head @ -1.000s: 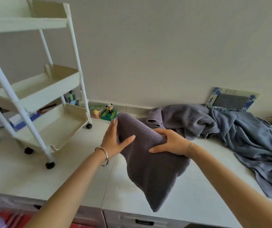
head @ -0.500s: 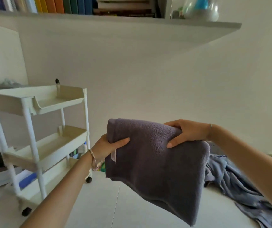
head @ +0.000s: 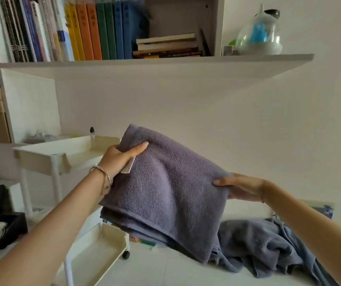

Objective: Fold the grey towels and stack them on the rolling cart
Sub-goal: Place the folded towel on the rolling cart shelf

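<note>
While the folded grey towel is held in the air, pinched at its far left corner by the left hand and at its right edge by the right hand, the cart's top tray is seen just left, nearest the left hand.

Surfaces noted: folded grey towel is terry cloth with a looped pile, matt and rough, with a flat-woven hem band. At its 9 o'clock, care label is white and smooth; bangle is thin polished metal. Rolling cart is cream, smooth, semi-matt. At 5 o'clock, loose towels are soft matt cloth
</note>
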Tool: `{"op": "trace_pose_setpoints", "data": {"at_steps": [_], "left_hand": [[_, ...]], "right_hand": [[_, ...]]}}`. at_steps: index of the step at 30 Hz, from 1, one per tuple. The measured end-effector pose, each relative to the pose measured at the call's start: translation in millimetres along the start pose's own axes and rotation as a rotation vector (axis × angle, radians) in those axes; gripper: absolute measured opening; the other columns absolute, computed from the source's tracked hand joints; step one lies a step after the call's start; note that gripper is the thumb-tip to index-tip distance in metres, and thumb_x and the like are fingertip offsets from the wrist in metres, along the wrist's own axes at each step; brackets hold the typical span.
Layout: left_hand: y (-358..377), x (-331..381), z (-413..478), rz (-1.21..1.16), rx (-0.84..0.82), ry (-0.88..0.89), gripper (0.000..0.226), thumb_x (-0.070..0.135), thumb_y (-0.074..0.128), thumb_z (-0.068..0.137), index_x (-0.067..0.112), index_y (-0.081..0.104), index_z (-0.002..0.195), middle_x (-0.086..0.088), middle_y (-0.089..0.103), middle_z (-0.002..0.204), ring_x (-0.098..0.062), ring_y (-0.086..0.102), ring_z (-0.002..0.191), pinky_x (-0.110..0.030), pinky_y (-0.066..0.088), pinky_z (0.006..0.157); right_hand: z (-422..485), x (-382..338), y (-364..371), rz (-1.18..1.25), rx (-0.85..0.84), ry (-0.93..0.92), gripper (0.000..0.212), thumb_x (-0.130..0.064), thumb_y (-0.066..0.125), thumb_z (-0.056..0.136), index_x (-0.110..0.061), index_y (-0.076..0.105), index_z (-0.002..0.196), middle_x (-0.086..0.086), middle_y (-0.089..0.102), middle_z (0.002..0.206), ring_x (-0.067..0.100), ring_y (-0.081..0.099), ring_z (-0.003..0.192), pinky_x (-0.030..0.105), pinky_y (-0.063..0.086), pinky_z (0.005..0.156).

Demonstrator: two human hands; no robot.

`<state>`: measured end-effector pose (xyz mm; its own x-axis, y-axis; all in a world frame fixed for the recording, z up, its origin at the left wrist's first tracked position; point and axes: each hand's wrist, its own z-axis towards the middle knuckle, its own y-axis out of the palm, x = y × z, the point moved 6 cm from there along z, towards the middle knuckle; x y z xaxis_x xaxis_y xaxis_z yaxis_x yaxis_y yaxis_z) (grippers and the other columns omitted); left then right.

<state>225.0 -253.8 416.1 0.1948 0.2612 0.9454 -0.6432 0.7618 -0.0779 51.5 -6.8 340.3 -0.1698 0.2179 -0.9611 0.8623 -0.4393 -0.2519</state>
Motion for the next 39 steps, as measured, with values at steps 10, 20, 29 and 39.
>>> {"op": "trace_pose_setpoints", "data": {"at_steps": [10,20,29,39], "left_hand": [[-66,13,40,0.065,0.289,-0.036,0.036,0.038,0.076,0.073,0.009,0.071,0.093,-0.004,0.072,0.086,-0.015,0.068,0.073,-0.021,0.055,0.065],[-159,24,63,0.191,0.422,-0.279,0.051,0.053,0.045,0.09,0.008,0.057,0.111,-0.008,0.063,0.089,-0.019,0.06,0.079,-0.028,0.053,0.067],[-197,43,77,-0.022,0.431,-0.324,0.041,0.038,0.052,0.093,0.01,0.058,0.122,-0.01,0.062,0.123,-0.022,0.062,0.099,-0.033,0.055,0.076],[-233,-6,92,0.321,0.639,-0.187,0.102,0.015,0.082,0.069,0.031,0.018,0.146,-0.009,0.037,0.144,-0.027,0.045,0.125,-0.044,0.042,0.104]], "right_hand": [[112,-23,44,0.051,-0.212,-0.069,0.079,-0.034,0.089,0.054,-0.012,0.056,0.122,0.004,0.066,0.121,0.02,0.061,0.113,0.042,0.049,0.097],[216,-166,31,0.088,-0.186,-0.238,0.049,-0.045,0.051,0.089,-0.004,0.059,0.115,0.013,0.071,0.106,0.026,0.068,0.098,0.034,0.054,0.082],[307,-245,79,0.179,-0.299,-0.271,0.033,-0.03,0.052,0.093,-0.001,0.063,0.103,0.018,0.069,0.098,0.031,0.063,0.095,0.038,0.049,0.085],[382,-213,92,-0.014,-0.041,-0.46,0.01,-0.004,0.068,0.082,-0.014,0.065,0.085,0.013,0.066,0.095,0.03,0.062,0.095,0.036,0.052,0.084]]}}
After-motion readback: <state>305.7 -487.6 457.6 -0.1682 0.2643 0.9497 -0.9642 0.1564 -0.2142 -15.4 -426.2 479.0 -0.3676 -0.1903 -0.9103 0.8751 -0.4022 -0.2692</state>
